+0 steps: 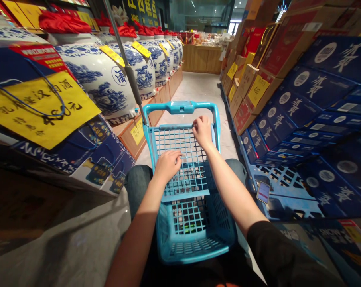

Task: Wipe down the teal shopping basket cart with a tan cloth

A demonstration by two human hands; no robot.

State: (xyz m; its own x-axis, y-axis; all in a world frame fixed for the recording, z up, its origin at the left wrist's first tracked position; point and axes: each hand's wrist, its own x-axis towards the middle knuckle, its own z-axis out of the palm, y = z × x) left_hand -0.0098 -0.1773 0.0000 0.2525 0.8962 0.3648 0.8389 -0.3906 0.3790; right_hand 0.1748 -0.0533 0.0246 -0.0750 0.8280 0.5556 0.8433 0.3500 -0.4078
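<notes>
A black sleeve (276,255) covers the right arm, and jeans (138,191) show on either side of a teal plastic shopping cart (192,235). The left hand (168,165) lies open on the cart's mesh flap (180,155), its fingers lightly curved. The right hand (202,131) is closed over the far edge of that flap. Just beyond, the cart's handle (180,107) is untouched. To the right, a phone (263,192) lies on a blue pallet (285,187). To the left hangs a yellow price sign (39,107), and past it stand large blue-and-white porcelain jars (99,79) with red cloth tops (65,24). Blue cartons (326,91) and brown cartons (252,83) are stacked along the right. A wooden counter (201,59) closes the aisle, with packaged goods (198,38) on top.
</notes>
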